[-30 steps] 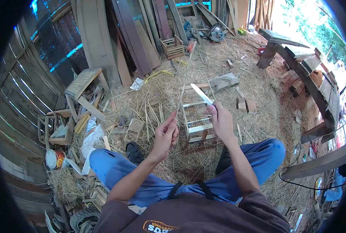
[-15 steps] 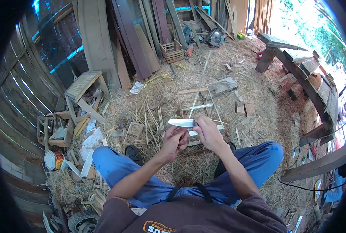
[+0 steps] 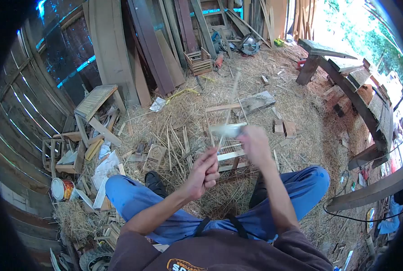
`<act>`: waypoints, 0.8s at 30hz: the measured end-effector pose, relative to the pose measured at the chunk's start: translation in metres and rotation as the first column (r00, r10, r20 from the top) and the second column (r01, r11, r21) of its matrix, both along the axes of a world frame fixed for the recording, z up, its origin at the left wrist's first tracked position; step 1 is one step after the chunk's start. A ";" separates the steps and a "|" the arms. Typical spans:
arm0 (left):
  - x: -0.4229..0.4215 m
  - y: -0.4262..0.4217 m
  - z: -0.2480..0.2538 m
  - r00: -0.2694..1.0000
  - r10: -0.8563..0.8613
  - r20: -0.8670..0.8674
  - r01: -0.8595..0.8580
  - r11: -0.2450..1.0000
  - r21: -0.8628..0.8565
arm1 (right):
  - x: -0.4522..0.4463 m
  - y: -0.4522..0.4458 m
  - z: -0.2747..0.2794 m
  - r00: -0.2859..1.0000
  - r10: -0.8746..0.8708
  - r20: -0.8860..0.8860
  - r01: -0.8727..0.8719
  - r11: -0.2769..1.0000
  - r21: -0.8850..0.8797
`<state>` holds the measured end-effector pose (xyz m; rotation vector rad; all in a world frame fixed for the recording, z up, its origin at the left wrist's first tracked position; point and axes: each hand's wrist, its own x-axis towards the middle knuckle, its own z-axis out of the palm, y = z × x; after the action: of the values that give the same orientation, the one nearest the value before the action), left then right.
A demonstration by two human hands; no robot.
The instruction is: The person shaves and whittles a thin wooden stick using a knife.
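The left hand (image 3: pixel 202 175) has its grip pinched on the near end of a thin wooden strip (image 3: pixel 232 100) pointing away. The right hand (image 3: pixel 254 147) has its grip wrapped round what seems, through blur, a knife (image 3: pixel 226 130), its blade crossing the strip. Both hands partly block a slatted frame (image 3: pixel 232 156) on the straw-covered floor (image 3: pixel 310 149). Loose sticks (image 3: pixel 169 142) lie left, two blocks (image 3: pixel 290 129) right, a grey board (image 3: pixel 258 102) far right of the frame; farther off, a crate (image 3: pixel 198 62) and circular saw (image 3: pixel 249 46).

We're seeing whitish knife blade (image 3: pixel 226 131), pale tan stick (image 3: pixel 232 100), blue trousers (image 3: pixel 131 193), dark brown shirt (image 3: pixel 246 253) with orange-and-white print (image 3: pixel 182 266).
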<state>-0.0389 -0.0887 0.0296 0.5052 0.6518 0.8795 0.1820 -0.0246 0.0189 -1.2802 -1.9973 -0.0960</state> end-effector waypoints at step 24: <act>-0.015 0.028 -0.032 0.937 0.149 -0.316 -0.049 0.952 0.301 | -0.041 -0.025 0.001 0.952 0.265 -0.156 -0.302 0.900 -0.315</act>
<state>-0.0536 -0.0609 -0.0020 0.9069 0.8713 1.0019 0.1410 -0.0492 0.0196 -1.1492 -2.1417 0.4659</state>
